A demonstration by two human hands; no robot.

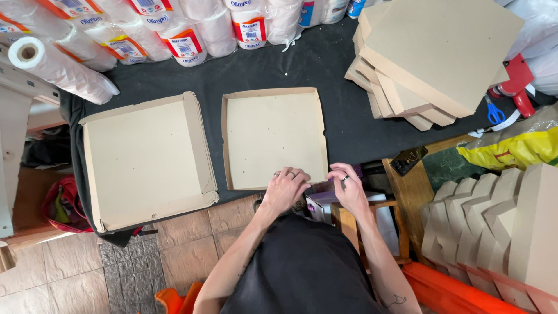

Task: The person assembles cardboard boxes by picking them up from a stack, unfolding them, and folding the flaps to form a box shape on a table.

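At the near edge of the shallow cardboard tray point(274, 138), your left hand point(285, 189) and right hand point(347, 185) pinch the front flap, fingers curled narrow, seemingly to fold that wall upright. Tray lies flat on the black table cover point(325, 64). Beside it left sits a larger folded box point(148, 160); flat blanks point(433, 58) stack far right.

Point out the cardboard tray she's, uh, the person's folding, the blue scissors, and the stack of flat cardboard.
cardboard tray point(273, 136), head view, on its flat base.
blue scissors point(494, 113), head view, on the handle loops.
stack of flat cardboard point(442, 43), head view, on the top sheet.
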